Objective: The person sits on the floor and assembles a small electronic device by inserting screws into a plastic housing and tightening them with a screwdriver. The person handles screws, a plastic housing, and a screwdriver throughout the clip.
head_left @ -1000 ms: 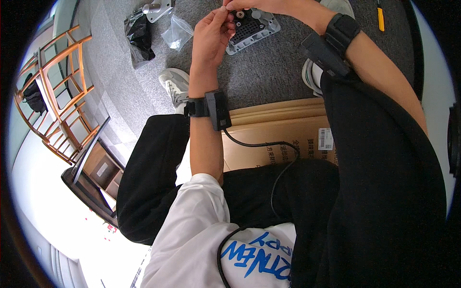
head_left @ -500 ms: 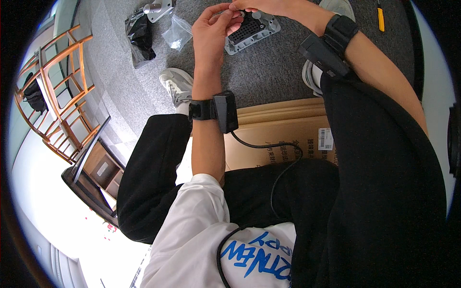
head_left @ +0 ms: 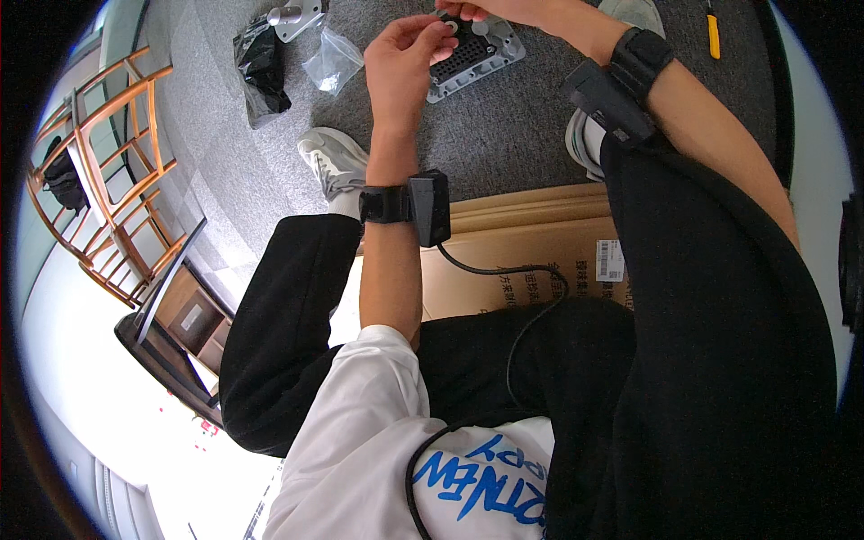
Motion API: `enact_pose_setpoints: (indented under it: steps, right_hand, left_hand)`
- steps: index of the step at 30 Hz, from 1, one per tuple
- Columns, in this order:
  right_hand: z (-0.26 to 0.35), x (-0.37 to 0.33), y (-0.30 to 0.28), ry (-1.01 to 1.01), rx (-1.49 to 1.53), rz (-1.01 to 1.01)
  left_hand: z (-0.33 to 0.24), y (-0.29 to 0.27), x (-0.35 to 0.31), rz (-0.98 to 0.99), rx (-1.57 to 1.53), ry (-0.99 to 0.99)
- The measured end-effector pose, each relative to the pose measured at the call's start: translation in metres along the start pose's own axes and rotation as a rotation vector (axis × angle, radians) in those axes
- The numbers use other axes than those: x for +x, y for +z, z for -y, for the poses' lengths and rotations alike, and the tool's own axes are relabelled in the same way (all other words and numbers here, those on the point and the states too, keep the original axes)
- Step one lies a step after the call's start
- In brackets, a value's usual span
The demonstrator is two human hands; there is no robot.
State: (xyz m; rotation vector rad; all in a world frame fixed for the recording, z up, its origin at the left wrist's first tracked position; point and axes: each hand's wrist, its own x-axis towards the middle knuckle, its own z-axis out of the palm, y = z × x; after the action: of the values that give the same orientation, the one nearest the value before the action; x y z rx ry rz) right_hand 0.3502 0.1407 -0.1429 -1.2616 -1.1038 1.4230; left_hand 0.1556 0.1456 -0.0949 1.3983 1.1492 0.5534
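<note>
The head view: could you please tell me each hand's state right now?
Left hand: partly closed near the grey metal part; whether it holds anything cannot be told.
Right hand: cut off by the top edge; its grip cannot be told.

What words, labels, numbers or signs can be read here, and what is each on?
White shirt: large blue lettering, its wording not copied here.
Cardboard: dark printed characters, likewise not copied.
White label on the cardboard: too small to read.
Right wrist device: faint mark, too small to read.
</note>
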Motion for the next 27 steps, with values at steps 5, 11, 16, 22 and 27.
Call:
enact_pose_setpoints:
  steps: [5, 11, 16, 22, 27]
  right_hand:
    - [-0.002, 0.002, -0.006, -0.008, 0.016, -0.102]
    - [0.000, 0.000, -0.008, -0.013, -0.075, -0.139]
    - [0.002, 0.001, -0.008, -0.044, -0.134, -0.144]
    - [0.004, 0.000, -0.008, -0.061, -0.145, -0.145]
    - [0.006, -0.001, -0.006, -0.061, -0.110, -0.109]
  left_hand:
    - [0.010, 0.010, -0.004, -0.023, 0.171, 0.024]
    - [0.020, 0.016, -0.006, -0.057, 0.671, 0.321]
    - [0.026, 0.018, -0.007, -0.066, 0.894, 0.571]
    - [0.031, 0.023, -0.006, -0.147, 0.850, 0.531]
    - [0.031, 0.020, -0.006, -0.116, 0.945, 0.599]
